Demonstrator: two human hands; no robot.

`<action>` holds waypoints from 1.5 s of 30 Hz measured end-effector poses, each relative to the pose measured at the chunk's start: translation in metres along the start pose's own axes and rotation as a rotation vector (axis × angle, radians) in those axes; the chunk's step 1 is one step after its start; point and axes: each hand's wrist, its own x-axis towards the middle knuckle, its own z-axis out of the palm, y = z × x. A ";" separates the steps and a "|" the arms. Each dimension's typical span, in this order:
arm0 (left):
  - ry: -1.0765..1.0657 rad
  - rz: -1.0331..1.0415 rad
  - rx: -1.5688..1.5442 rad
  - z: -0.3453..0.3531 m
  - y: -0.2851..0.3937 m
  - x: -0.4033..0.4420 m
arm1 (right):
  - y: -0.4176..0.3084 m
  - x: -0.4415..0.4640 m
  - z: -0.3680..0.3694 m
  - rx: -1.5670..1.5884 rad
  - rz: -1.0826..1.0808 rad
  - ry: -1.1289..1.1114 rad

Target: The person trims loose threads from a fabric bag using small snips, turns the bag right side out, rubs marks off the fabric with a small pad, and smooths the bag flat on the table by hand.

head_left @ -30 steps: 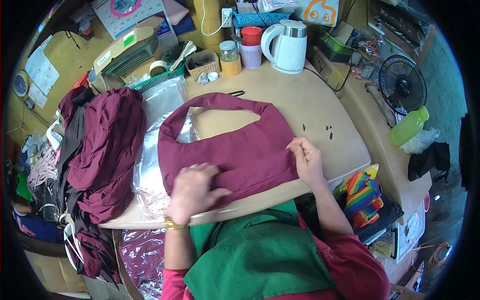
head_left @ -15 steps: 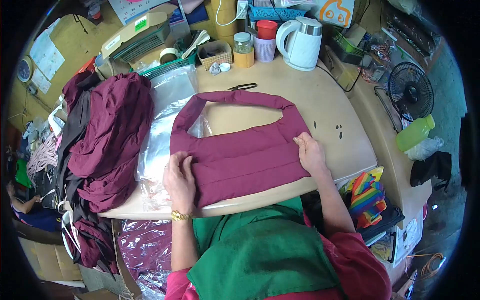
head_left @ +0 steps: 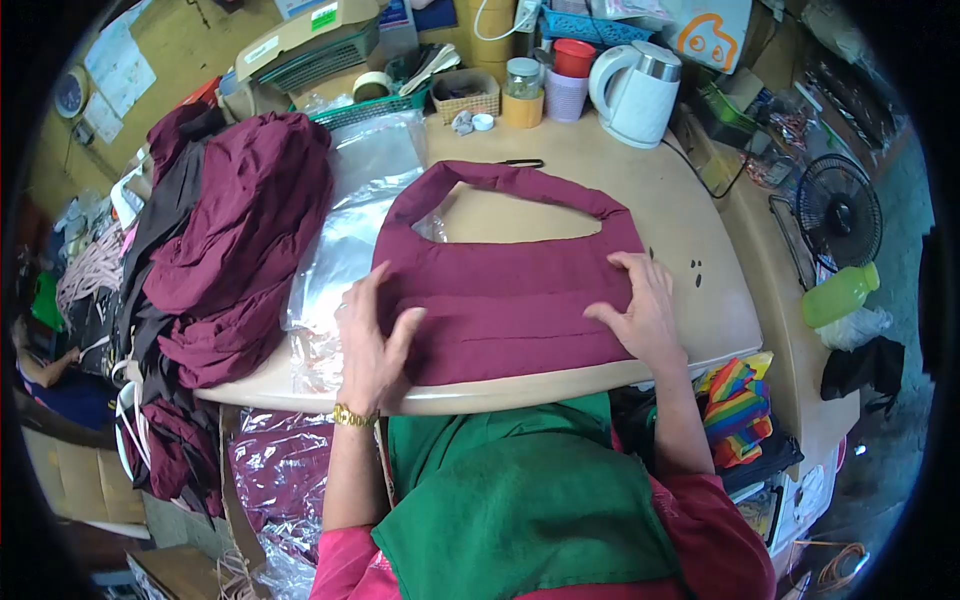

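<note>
A maroon fabric bag (head_left: 510,305) lies flat on the table before me, its wide strap curving away from me. At the bag's left edge is my left hand (head_left: 372,340), thumb and fingers apart, with a gold watch or bracelet at the wrist. My right hand (head_left: 648,312) is over the right edge, its thumb spread from its curved fingers. Neither hand grips the cloth; whether the fingertips touch it I cannot tell. Dark scissors (head_left: 524,162) lie partly hidden behind the strap.
A heap of maroon cloth (head_left: 240,230) sits on the left, beside clear plastic bags (head_left: 360,190). An electric kettle (head_left: 635,100), a glass jar (head_left: 523,80) and baskets line the back. At right are a fan (head_left: 838,212) and a green bottle (head_left: 840,295). A person's arm (head_left: 52,370) shows far left.
Both hands have let go of the bag's side edges and opened. The bag lies flatter, its lower part smoothed out. The view has shifted slightly.
</note>
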 end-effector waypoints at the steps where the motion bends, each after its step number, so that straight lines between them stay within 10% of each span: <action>1: 0.031 0.063 -0.010 0.005 0.004 0.003 | -0.009 0.005 -0.003 -0.007 -0.051 -0.114; 4: -0.207 -0.242 0.077 -0.006 -0.010 0.009 | 0.025 -0.001 0.000 -0.019 0.035 -0.385; 7: 0.391 0.023 0.301 -0.024 -0.044 0.000 | 0.033 0.010 0.001 -0.109 0.124 -0.425; 11: -0.209 -0.503 0.197 -0.038 -0.008 -0.032 | -0.040 0.035 0.022 0.133 -0.068 -0.344; 22: -0.223 -0.396 0.129 -0.009 -0.019 -0.058 | -0.138 0.051 0.159 0.450 -0.265 -0.536; 37: 0.055 -0.425 -0.792 0.023 -0.011 -0.055 | -0.122 0.059 0.125 0.695 0.009 -0.682; 45: -0.250 -0.625 -0.958 -0.005 -0.008 -0.059 | -0.118 0.053 0.114 0.648 -0.077 -0.592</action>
